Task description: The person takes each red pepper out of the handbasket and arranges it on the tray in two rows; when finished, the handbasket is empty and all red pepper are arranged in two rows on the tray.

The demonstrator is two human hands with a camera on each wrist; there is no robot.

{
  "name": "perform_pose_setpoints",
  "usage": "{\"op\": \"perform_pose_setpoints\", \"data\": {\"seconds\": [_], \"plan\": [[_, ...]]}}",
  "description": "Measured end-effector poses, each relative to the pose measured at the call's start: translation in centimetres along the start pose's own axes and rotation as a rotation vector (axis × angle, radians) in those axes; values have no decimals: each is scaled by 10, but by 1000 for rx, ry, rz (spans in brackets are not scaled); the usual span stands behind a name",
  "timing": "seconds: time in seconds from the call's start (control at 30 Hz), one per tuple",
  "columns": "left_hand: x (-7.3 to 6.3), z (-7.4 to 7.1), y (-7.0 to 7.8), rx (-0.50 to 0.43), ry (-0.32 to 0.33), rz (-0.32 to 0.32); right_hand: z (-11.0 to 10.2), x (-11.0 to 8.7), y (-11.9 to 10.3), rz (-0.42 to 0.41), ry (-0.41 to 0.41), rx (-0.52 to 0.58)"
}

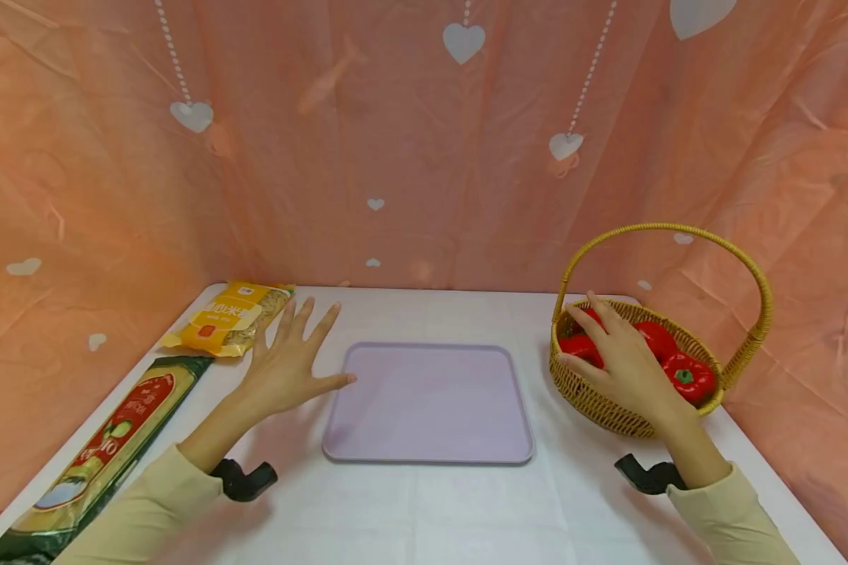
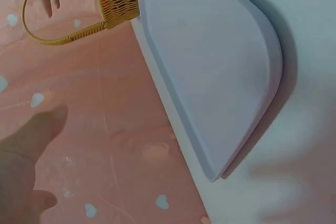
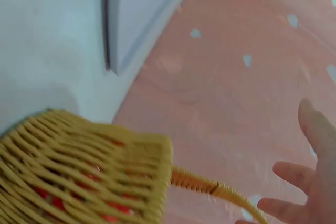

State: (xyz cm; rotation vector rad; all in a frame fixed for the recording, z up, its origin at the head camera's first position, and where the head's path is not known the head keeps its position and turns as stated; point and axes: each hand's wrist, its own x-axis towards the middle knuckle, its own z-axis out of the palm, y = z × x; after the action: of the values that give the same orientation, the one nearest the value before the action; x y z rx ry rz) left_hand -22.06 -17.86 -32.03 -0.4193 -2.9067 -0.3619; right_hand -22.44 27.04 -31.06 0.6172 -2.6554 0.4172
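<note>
With fingers spread, my left hand hovers between the lilac tray and a yellow packet of grain-like food. Nothing is in its grasp. My right hand has its fingers extended over the wicker basket, overlapping the near left part of it in the head view. Several red bell peppers lie inside the basket, some partly hidden behind that hand. In the right wrist view, the fingers stand apart beside the basket's handle and hold nothing.
A long green and gold packet lies along the left side of the white table. The basket's tall arched handle rises at the right. A pink-orange curtain with white hearts encloses the back and sides.
</note>
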Motion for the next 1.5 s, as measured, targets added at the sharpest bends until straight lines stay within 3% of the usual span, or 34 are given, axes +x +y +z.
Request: {"op": "perform_pose_setpoints", "data": {"seconds": [0.13, 0.33, 0.43, 0.57, 0.8, 1.0, 1.27, 1.5], "plan": [[2, 4, -7, -169, 39, 15, -11, 0, 7, 13, 135, 74], [5, 15, -20, -497, 29, 28, -20, -1, 24, 48, 286, 175], [6, 21, -24, -594, 54, -8, -23, -3, 33, 107, 294, 230], [8, 32, -31, -694, 53, -105, -23, -5, 46, 181, 295, 266], [15, 60, -43, -865, -94, -255, -21, -9, 62, 266, 243, 314], [14, 71, -42, -912, -180, -324, -23, -8, 74, 290, 155, 355], [13, 74, -37, -918, -164, -231, -28, -3, 85, 269, 60, 410], [17, 83, -39, -920, -170, -230, -28, -2, 93, 304, -38, 413]]}}
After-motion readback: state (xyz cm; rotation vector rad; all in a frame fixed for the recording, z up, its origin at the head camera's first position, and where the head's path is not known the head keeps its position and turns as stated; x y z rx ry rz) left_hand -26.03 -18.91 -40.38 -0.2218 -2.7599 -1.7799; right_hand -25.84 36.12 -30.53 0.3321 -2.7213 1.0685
